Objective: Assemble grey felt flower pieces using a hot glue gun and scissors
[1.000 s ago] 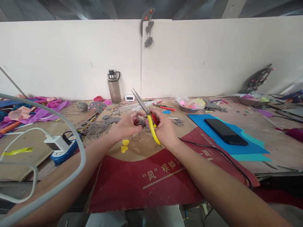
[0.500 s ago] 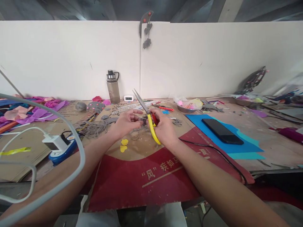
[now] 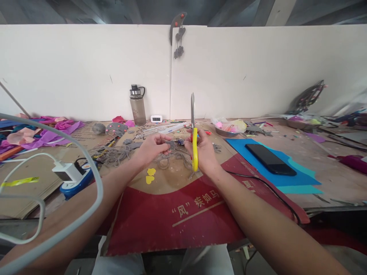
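My right hand [image 3: 204,152] grips yellow-handled scissors [image 3: 194,137], their blades standing almost straight up with the points together. My left hand [image 3: 151,148] is closed, its fingertips pinching a small grey piece [image 3: 171,143] with grey string [image 3: 172,157] trailing from it onto the cardboard. The two hands nearly touch above the brown and red cardboard sheet [image 3: 183,214]. Two small yellow heart shapes [image 3: 150,175] lie just below my left hand.
A grey water bottle [image 3: 137,104] stands at the back wall. A black phone [image 3: 270,159] rests on blue foam sheets [image 3: 298,177] to the right. A white charger in a blue power strip [image 3: 73,177] and white cables lie left, beyond pink and purple scraps [image 3: 43,133].
The scissors have swung from leaning left to nearly vertical as my right hand turned. My left hand stays closed on the grey piece, shifted slightly down.
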The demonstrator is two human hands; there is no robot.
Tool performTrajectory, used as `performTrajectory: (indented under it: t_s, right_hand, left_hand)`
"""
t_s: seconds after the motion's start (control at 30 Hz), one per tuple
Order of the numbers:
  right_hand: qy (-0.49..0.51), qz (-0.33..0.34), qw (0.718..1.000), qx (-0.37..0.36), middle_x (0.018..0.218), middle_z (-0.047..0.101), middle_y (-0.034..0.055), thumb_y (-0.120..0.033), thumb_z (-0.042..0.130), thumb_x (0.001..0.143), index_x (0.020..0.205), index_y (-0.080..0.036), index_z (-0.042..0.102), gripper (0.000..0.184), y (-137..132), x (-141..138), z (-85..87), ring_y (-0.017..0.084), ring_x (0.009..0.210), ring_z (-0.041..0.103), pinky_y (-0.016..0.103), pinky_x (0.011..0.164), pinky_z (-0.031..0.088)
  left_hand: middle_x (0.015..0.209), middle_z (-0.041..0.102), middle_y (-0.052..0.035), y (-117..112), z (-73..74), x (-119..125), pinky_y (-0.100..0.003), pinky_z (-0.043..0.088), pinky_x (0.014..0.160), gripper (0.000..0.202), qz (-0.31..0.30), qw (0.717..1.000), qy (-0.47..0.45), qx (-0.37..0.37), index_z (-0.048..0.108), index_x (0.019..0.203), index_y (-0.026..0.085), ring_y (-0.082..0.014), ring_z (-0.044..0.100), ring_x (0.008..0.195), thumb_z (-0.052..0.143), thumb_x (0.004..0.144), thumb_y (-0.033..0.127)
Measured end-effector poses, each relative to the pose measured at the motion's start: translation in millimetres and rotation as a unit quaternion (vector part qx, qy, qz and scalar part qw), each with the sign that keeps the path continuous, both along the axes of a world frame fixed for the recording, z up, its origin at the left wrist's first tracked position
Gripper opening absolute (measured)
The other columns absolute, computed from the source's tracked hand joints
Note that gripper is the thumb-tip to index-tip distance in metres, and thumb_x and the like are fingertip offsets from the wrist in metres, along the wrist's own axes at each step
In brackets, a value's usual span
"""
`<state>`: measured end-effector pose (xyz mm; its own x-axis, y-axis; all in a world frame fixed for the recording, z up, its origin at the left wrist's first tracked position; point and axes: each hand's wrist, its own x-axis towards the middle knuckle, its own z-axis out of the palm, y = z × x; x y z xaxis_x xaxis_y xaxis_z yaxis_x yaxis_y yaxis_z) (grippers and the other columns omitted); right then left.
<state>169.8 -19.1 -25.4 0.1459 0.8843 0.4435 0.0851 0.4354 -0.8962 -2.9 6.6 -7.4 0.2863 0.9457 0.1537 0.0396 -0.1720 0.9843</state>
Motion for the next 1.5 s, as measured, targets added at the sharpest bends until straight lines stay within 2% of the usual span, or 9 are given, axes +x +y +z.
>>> performTrajectory:
  t_s: [0.1,0.2,0.33,0.43,0.57,0.77,0.97,1.23,1.5]
  right_hand:
    - [-0.053,-0.014,0.998,0.019,0.074,0.054,-0.0024,-0.031,0.059,0.076,0.106,-0.023,0.051,0.033,-0.3,3.7,-0.4,0.013,0.064,0.051,0.028,0.062,0.044]
    - [-0.161,-0.033,0.985,0.050,0.081,0.059,0.0011,-0.034,0.058,0.079,0.110,-0.022,0.054,0.033,-1.8,6.7,-2.3,0.015,0.069,0.054,0.029,0.066,0.045]
    - [-0.324,-0.058,0.941,0.081,0.076,0.062,0.0025,-0.032,0.056,0.082,0.109,-0.020,0.060,0.030,-6.4,9.0,-2.9,0.016,0.064,0.052,0.029,0.063,0.042]
    - [-0.386,-0.066,0.916,0.091,0.078,0.066,0.0040,-0.023,0.056,0.079,0.109,-0.021,0.064,0.031,-8.9,10.3,-2.5,0.018,0.067,0.056,0.030,0.067,0.042]
    - [-0.407,-0.088,0.907,0.071,0.081,0.069,0.0049,-0.018,0.055,0.077,0.113,-0.023,0.065,0.038,-9.7,11.6,-1.8,0.020,0.068,0.058,0.030,0.065,0.042]
    - [-0.453,-0.141,0.878,0.057,0.078,0.068,0.0068,-0.023,0.057,0.078,0.113,-0.025,0.065,0.037,-8.3,14.3,-3.6,0.022,0.066,0.058,0.030,0.058,0.035]
    - [-0.462,-0.148,0.872,0.068,0.075,0.066,0.0064,-0.027,0.056,0.081,0.112,-0.026,0.066,0.033,-11.7,11.6,-3.0,0.020,0.062,0.055,0.029,0.056,0.032]
    - [-0.496,-0.149,0.854,0.059,0.084,0.067,0.0081,-0.027,0.057,0.080,0.115,-0.025,0.064,0.036,-13.9,10.0,-0.7,0.020,0.065,0.056,0.029,0.056,0.031]
    - [-0.509,-0.149,0.846,0.051,0.086,0.068,0.0078,-0.024,0.054,0.079,0.114,-0.024,0.063,0.036,-13.9,10.2,-1.6,0.021,0.066,0.057,0.029,0.056,0.030]
  left_hand:
    - [0.072,0.063,-0.0010,1.6,4.9,-3.7,-0.027,0.050,0.060,0.023,0.017,0.997,-0.064,-0.033,0.061,0.084,0.015,-0.0138,0.065,0.063,0.071,0.063,0.014]
    - [0.072,0.062,-0.0005,5.9,10.6,-10.9,-0.024,0.047,0.056,0.023,0.031,0.994,-0.107,-0.014,0.061,0.082,0.015,-0.0120,0.063,0.062,0.073,0.063,0.019]
    - [0.071,0.061,0.0008,12.0,18.0,-23.0,-0.020,0.041,0.053,0.024,0.064,0.988,-0.138,0.022,0.062,0.077,0.016,-0.0078,0.058,0.061,0.077,0.060,0.023]
    - [0.072,0.061,0.0006,15.1,20.9,-29.4,-0.019,0.039,0.052,0.024,0.076,0.985,-0.154,0.035,0.062,0.074,0.016,-0.0070,0.055,0.061,0.078,0.058,0.024]
    - [0.070,0.059,-0.0004,17.6,21.2,-32.1,-0.020,0.037,0.051,0.022,0.073,0.982,-0.163,0.057,0.062,0.072,0.016,-0.0076,0.053,0.061,0.078,0.059,0.022]
    - [0.064,0.057,0.0007,17.7,21.6,-32.0,-0.022,0.035,0.052,0.014,0.091,0.979,-0.144,0.108,0.064,0.072,0.017,-0.0077,0.048,0.057,0.072,0.061,0.018]
    - [0.067,0.058,0.0022,18.3,19.7,-30.8,-0.023,0.034,0.052,0.021,0.130,0.973,-0.107,0.156,0.067,0.081,0.018,-0.0071,0.044,0.055,0.068,0.060,0.016]
    - [0.074,0.061,0.0002,15.0,19.2,-30.8,-0.023,0.038,0.057,0.021,0.127,0.968,-0.048,0.210,0.067,0.087,0.017,-0.0088,0.046,0.060,0.066,0.066,0.018]
    - [0.076,0.062,-0.0006,12.8,21.1,-30.9,-0.024,0.040,0.060,0.021,0.129,0.967,-0.028,0.217,0.067,0.088,0.016,-0.0098,0.049,0.063,0.065,0.067,0.019]
